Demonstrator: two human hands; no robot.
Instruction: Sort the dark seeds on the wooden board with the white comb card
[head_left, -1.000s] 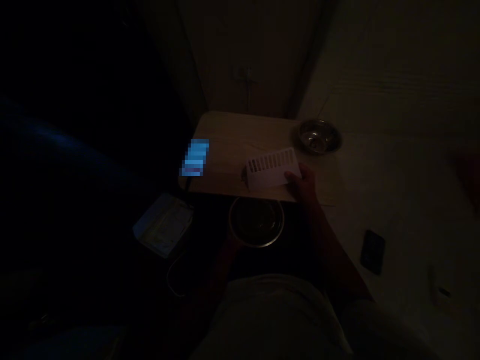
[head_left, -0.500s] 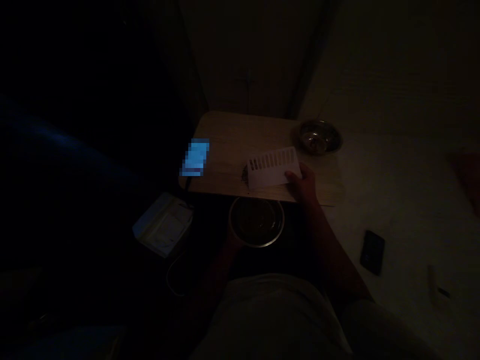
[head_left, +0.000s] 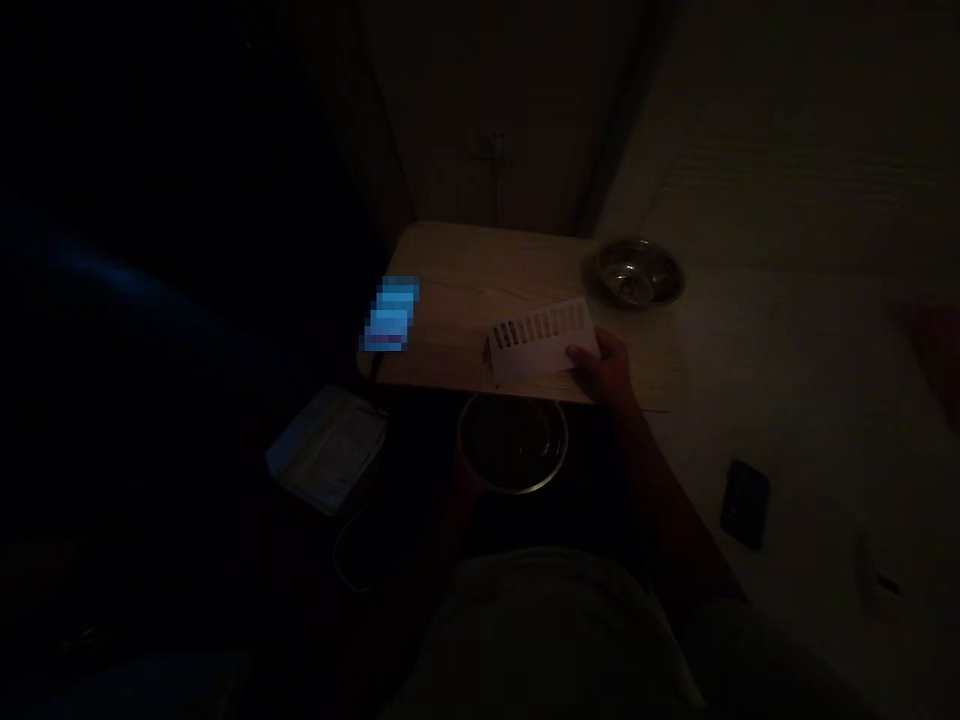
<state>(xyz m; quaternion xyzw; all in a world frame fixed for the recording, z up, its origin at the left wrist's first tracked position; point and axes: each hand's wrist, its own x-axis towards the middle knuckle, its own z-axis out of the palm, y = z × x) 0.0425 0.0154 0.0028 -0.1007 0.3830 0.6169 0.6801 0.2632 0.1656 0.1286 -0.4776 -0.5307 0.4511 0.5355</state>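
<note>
My right hand (head_left: 609,368) is closed on a white flat plate (head_left: 534,358) with a row of slots along its far side, the thumb lying on top. The plate is low over the wooden board (head_left: 450,260), slightly tilted. At its left end a small dark heap of bits (head_left: 486,350) shows, partly covered by the plate. Below the board's near edge, my left hand (head_left: 471,478) grips the left rim of a round metal bowl (head_left: 517,490). Darkness hides most of its fingers, and the bowl's contents cannot be made out.
A second metal bowl (head_left: 641,275) stands at the board's far right corner. On the left lies a lit screen (head_left: 390,315), blurred. A pale box or packet (head_left: 330,450) is lower left. A dark phone (head_left: 745,505) lies on the pale surface at right. The scene is very dim.
The slotted plate has turned a little and shifted slightly left, its left end nearer to me. My right hand moved with it. The bowl and my left hand stayed in place.
</note>
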